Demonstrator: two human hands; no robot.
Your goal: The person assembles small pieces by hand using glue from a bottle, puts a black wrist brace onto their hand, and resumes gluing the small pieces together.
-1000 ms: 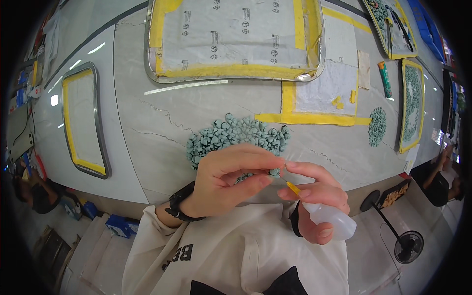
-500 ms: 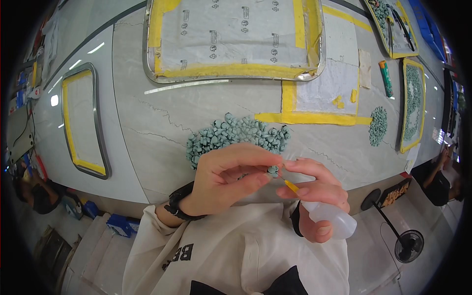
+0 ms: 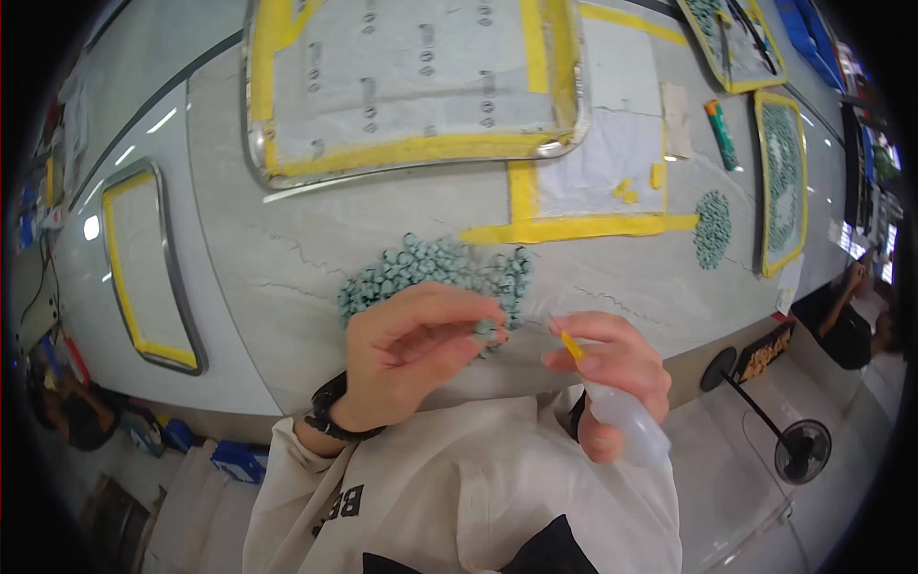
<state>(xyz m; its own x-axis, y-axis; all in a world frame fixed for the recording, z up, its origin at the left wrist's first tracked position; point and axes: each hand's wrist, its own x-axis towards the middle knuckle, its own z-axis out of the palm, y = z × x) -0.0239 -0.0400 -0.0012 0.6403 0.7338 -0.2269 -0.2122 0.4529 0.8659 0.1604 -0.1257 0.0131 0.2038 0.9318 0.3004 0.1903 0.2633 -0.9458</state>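
Note:
Between the thumb and fingertips of my left hand (image 3: 406, 349) is a small grey-green piece (image 3: 486, 330) with a dark line on it. My right hand (image 3: 626, 354) is wrapped round a translucent white squeeze bottle (image 3: 626, 426). The bottle's yellow nozzle (image 3: 572, 345) ends in a thin needle-like tip that points up and left toward the piece, with a gap between them. A loose heap of similar grey-green pieces (image 3: 411, 268) lies on the table just beyond my left hand, which partly covers it.
A large metal-rimmed tray with yellow tape (image 3: 411, 150) lies beyond the heap. A smaller taped tray (image 3: 179, 277) is at left. On the right are a smaller heap of pieces (image 3: 712, 230), a green tube (image 3: 722, 139) and a tray of pieces (image 3: 801, 191). A fan (image 3: 801, 452) stands lower right.
My hands have moved apart: the nozzle tip was at the piece and is now away from it. Both hands still hold the same things. The whole view has shifted slightly.

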